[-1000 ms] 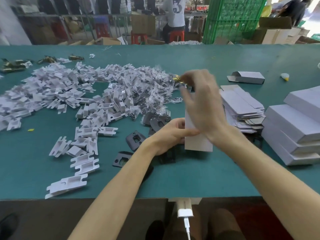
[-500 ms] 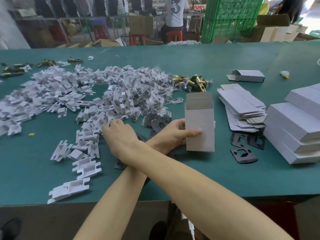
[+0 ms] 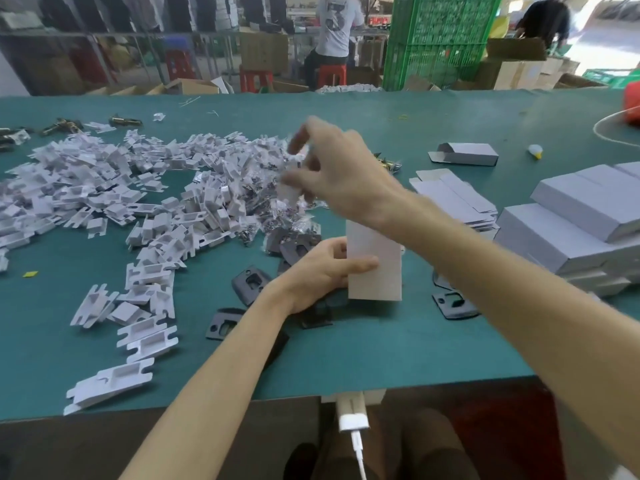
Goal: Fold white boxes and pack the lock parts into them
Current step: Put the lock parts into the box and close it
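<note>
Fingers (image 3: pixel 334 249) of the left hand (image 3: pixel 318 275) are curled round a white box (image 3: pixel 375 268), with the thumb laid across its front face. The box stands upright on the green table (image 3: pixel 363 358), near the front edge. The right hand (image 3: pixel 343 178) hangs above and behind the box. Its fingers (image 3: pixel 304 136) are drawn together on a white insert (image 3: pixel 289 190). That piece is badly blurred, so its shape cannot be made out.

A wide heap of white inserts (image 3: pixel 114 188) covers the left half of the table and trails down toward the near edge. At the far right sits a pile of closed white boxes (image 3: pixel 585 223), stacked in steps. Just left of that pile lies a stack of flat box blanks (image 3: pixel 457 199), partly hidden by the right forearm. Behind the blanks, well apart, one folded box (image 3: pixel 465 154) lies on its side with an end flap open.

Black plates (image 3: pixel 250 284) with cut-outs are scattered round the left wrist, and one more (image 3: pixel 453 304) lies under the right forearm. Small clear bags of screws (image 3: pixel 277 216) are bunched where the heap meets the plates. Brass latch parts (image 3: pixel 389 165) peek out beside the right hand, and others (image 3: pixel 64 124) lie at the far left of the table.
</note>
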Action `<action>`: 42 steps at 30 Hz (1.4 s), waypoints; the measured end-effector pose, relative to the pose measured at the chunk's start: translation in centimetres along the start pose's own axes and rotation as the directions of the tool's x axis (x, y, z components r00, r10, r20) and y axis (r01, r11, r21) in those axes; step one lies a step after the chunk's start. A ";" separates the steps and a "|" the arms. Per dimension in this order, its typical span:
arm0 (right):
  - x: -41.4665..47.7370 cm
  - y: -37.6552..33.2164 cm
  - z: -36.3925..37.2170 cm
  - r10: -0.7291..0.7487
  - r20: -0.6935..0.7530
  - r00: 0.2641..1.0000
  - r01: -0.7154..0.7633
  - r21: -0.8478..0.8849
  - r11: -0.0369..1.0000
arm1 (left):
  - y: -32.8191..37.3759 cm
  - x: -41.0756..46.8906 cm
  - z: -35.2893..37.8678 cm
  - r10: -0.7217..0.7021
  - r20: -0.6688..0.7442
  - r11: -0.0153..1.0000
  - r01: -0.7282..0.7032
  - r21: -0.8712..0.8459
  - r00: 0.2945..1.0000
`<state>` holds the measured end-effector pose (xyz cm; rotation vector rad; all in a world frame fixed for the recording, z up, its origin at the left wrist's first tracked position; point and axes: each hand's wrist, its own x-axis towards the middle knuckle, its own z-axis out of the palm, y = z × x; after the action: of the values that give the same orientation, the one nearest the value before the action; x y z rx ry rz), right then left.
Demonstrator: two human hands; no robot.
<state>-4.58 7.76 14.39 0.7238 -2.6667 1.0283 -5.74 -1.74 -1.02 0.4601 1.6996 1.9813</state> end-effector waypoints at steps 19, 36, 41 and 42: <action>-4.2 6.8 -5.4 0.061 0.117 0.991 0.016 -0.565 0.825 | 0.4 0.0 0.6 0.026 0.067 0.998 -0.023 -0.057 0.997; -10.2 13.8 -0.8 0.380 0.076 0.922 -0.343 -0.298 0.891 | 0.7 -0.1 0.0 0.040 0.036 0.984 -0.033 -0.174 0.999; -11.3 14.0 2.0 0.323 0.177 0.930 -0.282 -0.225 0.933 | 0.7 -0.2 -0.3 0.053 0.055 0.985 -0.044 -0.170 0.997; -11.1 14.1 2.3 0.323 0.169 0.931 -0.282 -0.226 0.932 | 0.7 -0.1 -0.3 0.052 0.047 0.984 -0.043 -0.174 0.998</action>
<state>-2.13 19.37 0.77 0.4012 -3.0762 0.7661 -5.91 -2.15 -0.41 0.4889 1.4827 2.1111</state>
